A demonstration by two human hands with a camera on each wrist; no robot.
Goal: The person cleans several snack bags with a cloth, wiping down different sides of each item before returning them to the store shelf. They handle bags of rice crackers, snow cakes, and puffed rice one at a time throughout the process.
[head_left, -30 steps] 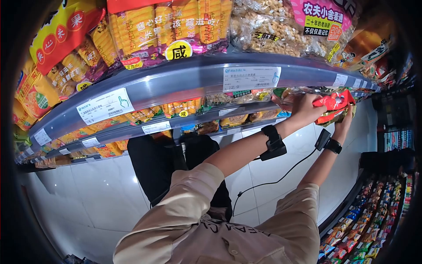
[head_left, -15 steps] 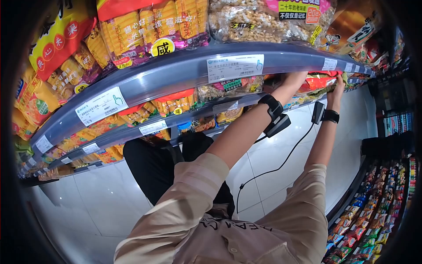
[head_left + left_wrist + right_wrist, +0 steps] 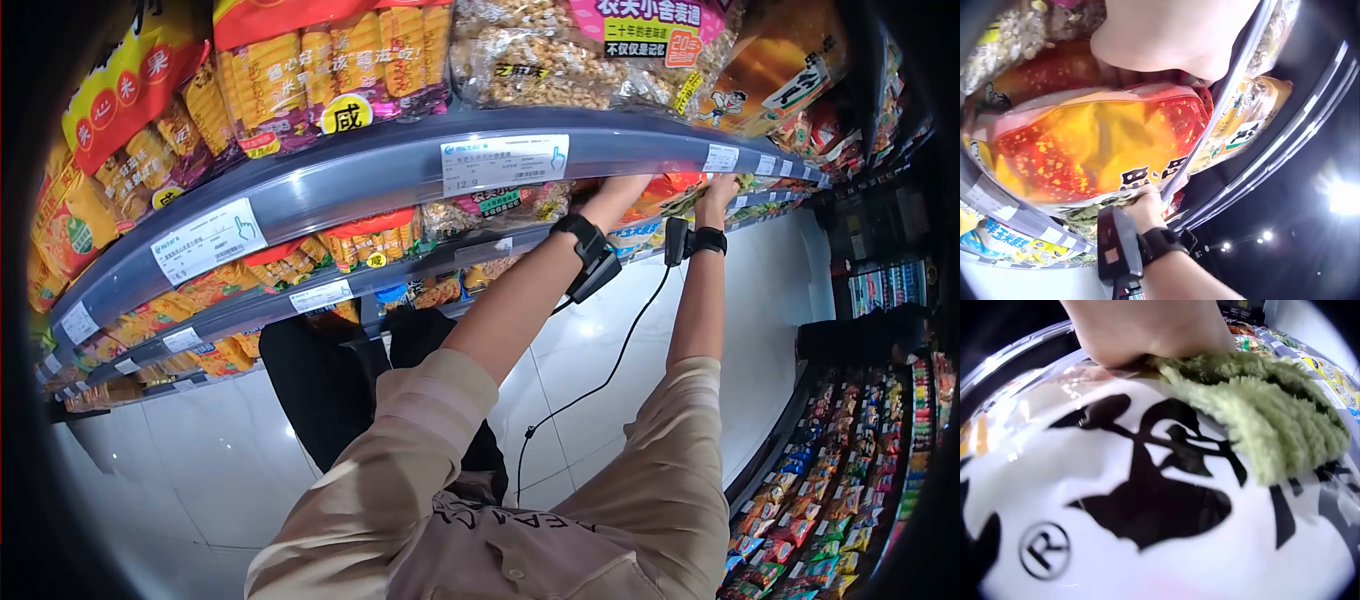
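A red and yellow snack bag (image 3: 662, 190) lies partly under the upper shelf edge, between the two hands. The left hand (image 3: 622, 192) (image 3: 1169, 34) grips the top edge of this bag (image 3: 1094, 147), its fingertips mostly hidden. At the bag's opposite edge is the right hand (image 3: 716, 194) (image 3: 1147, 209), holding a fuzzy green cloth (image 3: 1266, 419) against the packaging. Its fingers are largely out of sight. The right wrist view has the right hand (image 3: 1150, 331) above the cloth and a white surface with black print (image 3: 1147, 506).
The upper shelf edge (image 3: 320, 180) with price labels crosses over both hands. Large snack bags (image 3: 330, 65) stand above it, and more bags (image 3: 370, 240) fill lower shelves. A black cable (image 3: 600, 385) hangs over the tiled floor. Another snack shelf (image 3: 820, 470) is at right.
Both hands and the red bag have moved from in front of the shelves to partly beneath the upper shelf edge. The head view has also shifted.
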